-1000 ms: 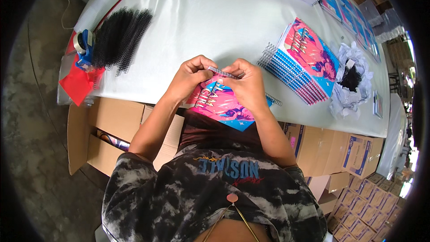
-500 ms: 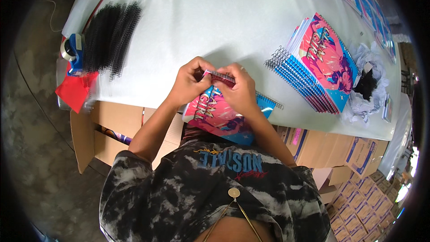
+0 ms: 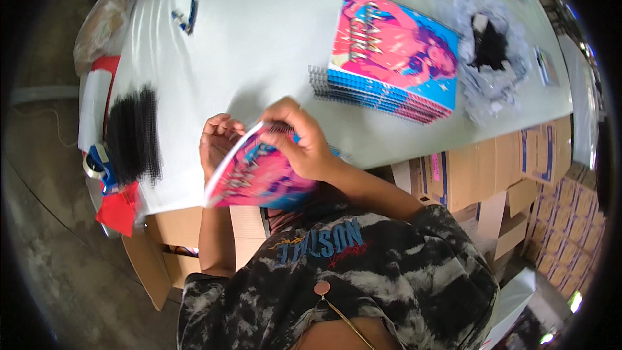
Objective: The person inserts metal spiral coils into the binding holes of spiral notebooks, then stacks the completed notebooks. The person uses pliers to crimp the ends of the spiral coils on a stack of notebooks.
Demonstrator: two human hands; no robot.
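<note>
Left hand (image 3: 219, 142) half hidden behind notebook (image 3: 256, 175); right hand (image 3: 304, 146) grips it.

Cardboard boxes (image 3: 479, 175): brown cartons are standing stacked under the desk's right edge, some carrying blue and pink printed panels.
More cartons (image 3: 576, 214): small brown boxes are running in rows at far right.
Open box (image 3: 162, 246): a brown carton is sitting below the desk's left corner, flaps hanging open.

A pink-and-blue notebook (image 3: 256, 175), tilted up on edge, sits at the table's near edge.
</note>
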